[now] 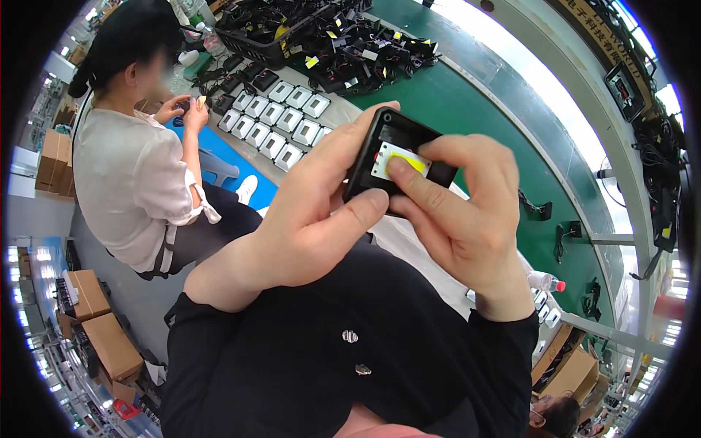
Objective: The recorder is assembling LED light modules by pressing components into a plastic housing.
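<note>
A pale metal frame (580,91) ran along the far side of the green bench top (478,109), bright lights (669,102) glared beyond the bench top, and grey floor (142,303) spread to its left, with cardboard boxes (113,347) standing there.

Chinese characters (593,23) run along the brown band (609,35) at upper right; Latin capitals (621,33) share it.
</note>
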Action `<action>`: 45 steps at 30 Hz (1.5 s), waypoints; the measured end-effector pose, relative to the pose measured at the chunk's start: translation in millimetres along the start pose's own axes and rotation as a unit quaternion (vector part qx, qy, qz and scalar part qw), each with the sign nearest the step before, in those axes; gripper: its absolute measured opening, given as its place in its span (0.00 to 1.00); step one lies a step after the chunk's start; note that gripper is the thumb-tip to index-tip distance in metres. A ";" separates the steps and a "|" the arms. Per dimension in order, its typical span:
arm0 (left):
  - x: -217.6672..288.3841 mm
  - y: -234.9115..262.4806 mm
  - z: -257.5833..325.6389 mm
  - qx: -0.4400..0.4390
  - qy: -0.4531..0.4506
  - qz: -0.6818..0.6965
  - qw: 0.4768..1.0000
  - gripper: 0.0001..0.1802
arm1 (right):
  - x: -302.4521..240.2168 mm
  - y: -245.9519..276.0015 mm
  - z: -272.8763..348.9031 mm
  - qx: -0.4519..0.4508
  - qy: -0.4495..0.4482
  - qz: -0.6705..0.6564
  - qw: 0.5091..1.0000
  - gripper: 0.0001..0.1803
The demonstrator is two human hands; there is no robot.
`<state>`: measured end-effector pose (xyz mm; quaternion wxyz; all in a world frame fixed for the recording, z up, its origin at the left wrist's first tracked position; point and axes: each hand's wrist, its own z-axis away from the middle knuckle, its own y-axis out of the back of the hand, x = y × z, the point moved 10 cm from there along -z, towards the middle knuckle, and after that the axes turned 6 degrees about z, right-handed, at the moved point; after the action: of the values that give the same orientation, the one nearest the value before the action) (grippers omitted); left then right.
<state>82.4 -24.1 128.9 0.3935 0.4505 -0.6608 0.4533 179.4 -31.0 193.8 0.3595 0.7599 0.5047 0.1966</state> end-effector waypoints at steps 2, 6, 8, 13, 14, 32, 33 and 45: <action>1.8 -1.3 1.3 -0.008 0.003 0.012 1.000 0.31 | -4.6 1.4 3.8 -0.043 -0.025 0.019 0.999 0.21; 0.9 -1.2 1.7 0.007 -0.015 -0.043 0.999 0.30 | -0.4 -1.5 13.9 -0.018 -0.040 0.066 0.997 0.24; 0.2 -2.4 5.3 0.015 -0.018 -0.048 0.999 0.30 | -6.7 2.4 17.4 -0.008 -0.028 0.072 0.997 0.22; 11.7 -12.0 11.4 0.011 -0.014 -0.063 0.998 0.30 | -19.0 7.5 21.6 -0.019 0.006 0.143 0.989 0.29; 17.0 -14.3 9.5 0.006 -0.043 -0.075 0.996 0.28 | -17.8 9.6 18.6 -0.019 0.007 0.148 0.989 0.28; 8.2 -8.0 -6.1 0.044 -0.138 -0.122 0.982 0.21 | 66.0 -67.2 53.0 0.087 -0.359 -0.530 0.763 0.17; 8.3 -8.1 -8.5 0.029 -0.129 -0.123 0.984 0.19 | 71.0 -65.4 51.5 0.087 -0.350 -0.484 0.798 0.13; -30.7 5.3 -35.0 0.072 -0.054 -0.025 0.996 0.19 | 97.0 -71.7 62.4 0.026 -0.359 -0.362 0.860 0.07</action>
<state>90.1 17.6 108.9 0.3347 0.5177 -0.6357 0.4647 215.9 52.0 92.7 0.5416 0.5510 0.5848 -0.2470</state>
